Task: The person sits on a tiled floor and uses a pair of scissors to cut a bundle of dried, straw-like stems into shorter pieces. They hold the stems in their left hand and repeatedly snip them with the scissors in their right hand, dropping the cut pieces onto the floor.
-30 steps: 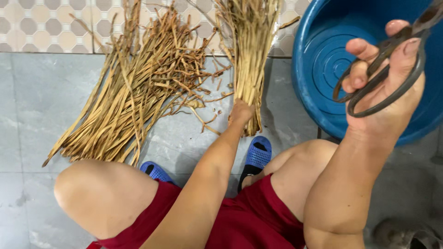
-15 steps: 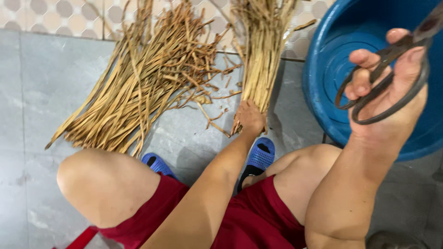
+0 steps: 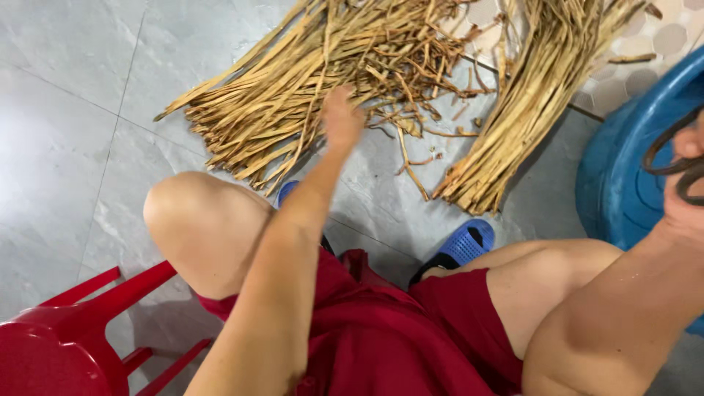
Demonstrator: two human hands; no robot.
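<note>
Presently, the left hand [image 3: 342, 117] is extended over the near edge of the loose pile of dried stalks [image 3: 323, 73] on the floor; its grip appears open, though blur hides the fingers. Stalk axes are fanned away and rightward. The tied bundle [image 3: 513, 125] lies further right. Dark scissors [image 3: 671, 165] are grasped by the right hand [image 3: 686, 198], beside the blue tub [image 3: 623, 183].

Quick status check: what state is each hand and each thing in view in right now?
Left hand: stretched out over the loose pile, fingers blurred, grip unclear.
Right hand: at the frame edge, fingers through the scissors' loops.
Scissors: held, blades out of view.
Loose pile of dried stalks: fanned out on the floor.
Second bundle: lying gathered, ends even.
Blue tub: on the floor, inside hidden.
</note>
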